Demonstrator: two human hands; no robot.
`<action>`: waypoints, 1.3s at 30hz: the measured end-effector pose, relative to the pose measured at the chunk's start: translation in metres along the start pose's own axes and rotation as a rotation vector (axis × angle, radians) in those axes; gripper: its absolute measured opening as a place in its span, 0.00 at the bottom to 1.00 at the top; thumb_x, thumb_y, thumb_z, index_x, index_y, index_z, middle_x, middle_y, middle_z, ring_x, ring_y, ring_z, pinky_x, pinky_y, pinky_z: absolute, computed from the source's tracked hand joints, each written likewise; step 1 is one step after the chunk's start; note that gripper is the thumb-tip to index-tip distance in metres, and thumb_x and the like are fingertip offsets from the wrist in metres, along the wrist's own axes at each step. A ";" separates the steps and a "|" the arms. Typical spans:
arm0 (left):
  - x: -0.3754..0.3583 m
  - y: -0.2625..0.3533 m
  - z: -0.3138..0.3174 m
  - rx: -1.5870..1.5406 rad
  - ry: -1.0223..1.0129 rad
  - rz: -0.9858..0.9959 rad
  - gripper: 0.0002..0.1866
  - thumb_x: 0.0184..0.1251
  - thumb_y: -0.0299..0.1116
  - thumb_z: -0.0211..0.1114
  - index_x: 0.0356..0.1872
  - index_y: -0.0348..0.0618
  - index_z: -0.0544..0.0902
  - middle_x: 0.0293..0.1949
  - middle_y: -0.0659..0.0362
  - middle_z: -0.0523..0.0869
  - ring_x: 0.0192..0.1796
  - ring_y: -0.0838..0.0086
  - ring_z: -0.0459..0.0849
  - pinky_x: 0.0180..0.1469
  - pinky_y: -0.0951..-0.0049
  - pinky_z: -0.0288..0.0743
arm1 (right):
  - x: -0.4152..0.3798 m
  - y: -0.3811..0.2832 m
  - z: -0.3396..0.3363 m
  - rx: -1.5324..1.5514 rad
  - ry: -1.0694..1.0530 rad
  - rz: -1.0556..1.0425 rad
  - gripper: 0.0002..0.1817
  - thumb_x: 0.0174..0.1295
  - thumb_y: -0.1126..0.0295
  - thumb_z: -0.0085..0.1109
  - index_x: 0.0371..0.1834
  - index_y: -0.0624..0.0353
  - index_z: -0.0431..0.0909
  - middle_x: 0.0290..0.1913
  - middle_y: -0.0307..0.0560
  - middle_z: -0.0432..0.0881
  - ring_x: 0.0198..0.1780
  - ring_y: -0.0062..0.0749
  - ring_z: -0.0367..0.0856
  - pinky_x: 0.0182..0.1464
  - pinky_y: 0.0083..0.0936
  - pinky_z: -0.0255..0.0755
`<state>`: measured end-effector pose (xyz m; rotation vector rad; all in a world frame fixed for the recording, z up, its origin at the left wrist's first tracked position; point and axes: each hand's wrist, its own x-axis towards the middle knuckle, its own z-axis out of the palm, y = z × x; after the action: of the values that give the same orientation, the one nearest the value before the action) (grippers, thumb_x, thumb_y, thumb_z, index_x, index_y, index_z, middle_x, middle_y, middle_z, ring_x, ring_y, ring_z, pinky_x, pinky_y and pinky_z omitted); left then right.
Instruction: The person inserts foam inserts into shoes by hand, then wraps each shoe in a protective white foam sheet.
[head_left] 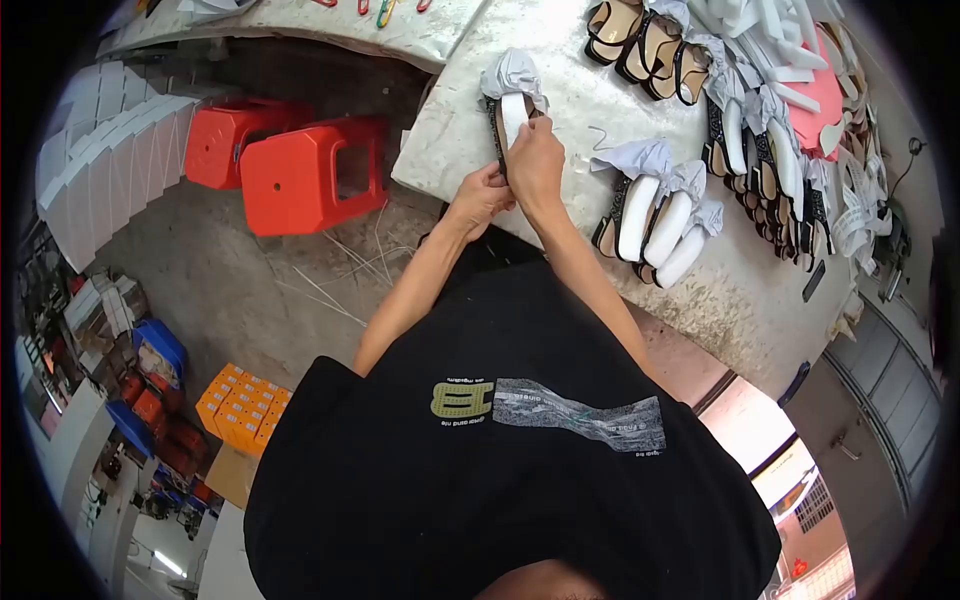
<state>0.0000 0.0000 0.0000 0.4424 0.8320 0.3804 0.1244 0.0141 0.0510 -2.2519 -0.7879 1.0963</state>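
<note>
Head cam: on wearer's head, faces fwd/down, wide.
Shirt [500,330]: v. close, btm ctr.
Hands [485,200] [537,165]: mid-dist., top ctr.
Counter [590,105]: from above, top/R.

1. A shoe workshop.
2. Sandals [655,60] in batches, some with white inserts [637,218] and crumpled paper [640,160], crowd a scuffed worktop [445,140].
3. Orange boxes [243,405] are stacked on one side.
4. Red plastic stools [283,185] stand on a bare, stained floor [215,280].
</note>
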 end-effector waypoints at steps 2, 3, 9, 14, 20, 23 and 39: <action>0.005 -0.004 0.000 0.005 -0.036 0.032 0.16 0.67 0.21 0.61 0.55 0.35 0.74 0.41 0.56 0.84 0.40 0.76 0.84 0.48 0.81 0.79 | 0.004 0.017 0.009 0.006 0.157 -0.230 0.08 0.65 0.73 0.55 0.43 0.66 0.72 0.58 0.65 0.72 0.53 0.52 0.76 0.54 0.39 0.72; -0.020 -0.005 -0.006 0.012 0.006 0.009 0.18 0.67 0.21 0.61 0.57 0.34 0.74 0.42 0.55 0.85 0.40 0.76 0.84 0.47 0.81 0.79 | -0.014 0.022 0.023 0.034 0.183 -0.302 0.08 0.65 0.74 0.54 0.42 0.66 0.71 0.56 0.63 0.72 0.51 0.50 0.76 0.52 0.38 0.73; -0.012 0.006 0.002 -0.211 -0.094 0.035 0.14 0.68 0.22 0.62 0.53 0.30 0.77 0.43 0.54 0.85 0.39 0.76 0.84 0.43 0.81 0.80 | 0.013 0.048 0.024 0.100 0.438 -0.581 0.08 0.64 0.75 0.56 0.42 0.68 0.73 0.54 0.60 0.73 0.47 0.44 0.76 0.47 0.33 0.74; -0.011 0.010 0.024 -0.043 0.113 0.004 0.07 0.68 0.23 0.62 0.42 0.30 0.78 0.37 0.53 0.84 0.37 0.73 0.84 0.40 0.78 0.80 | 0.000 0.046 -0.003 0.451 0.224 -0.397 0.10 0.65 0.78 0.55 0.47 0.69 0.76 0.51 0.57 0.76 0.45 0.38 0.78 0.50 0.29 0.73; -0.006 0.012 0.036 -0.022 0.112 -0.001 0.07 0.69 0.24 0.61 0.42 0.28 0.79 0.38 0.50 0.84 0.36 0.73 0.83 0.41 0.79 0.79 | -0.024 0.090 -0.043 1.142 -0.346 0.292 0.10 0.65 0.73 0.61 0.44 0.69 0.78 0.40 0.52 0.78 0.38 0.33 0.78 0.44 0.21 0.73; -0.002 0.010 0.044 0.079 0.193 0.023 0.09 0.69 0.25 0.62 0.41 0.27 0.79 0.35 0.50 0.84 0.33 0.72 0.82 0.38 0.79 0.79 | -0.009 0.115 -0.027 1.386 -0.544 0.289 0.11 0.66 0.75 0.57 0.46 0.73 0.76 0.41 0.54 0.79 0.38 0.33 0.77 0.44 0.24 0.75; 0.002 0.054 0.039 0.569 0.099 -0.450 0.18 0.63 0.37 0.71 0.32 0.27 0.77 0.27 0.51 0.81 0.22 0.72 0.80 0.24 0.77 0.77 | -0.028 0.090 -0.038 0.509 -0.086 0.014 0.21 0.69 0.60 0.57 0.43 0.73 0.77 0.34 0.52 0.79 0.31 0.32 0.77 0.37 0.28 0.78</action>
<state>0.0229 0.0380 0.0496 0.7450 1.1059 -0.2656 0.1664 -0.0755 0.0268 -1.7935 -0.4575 1.2430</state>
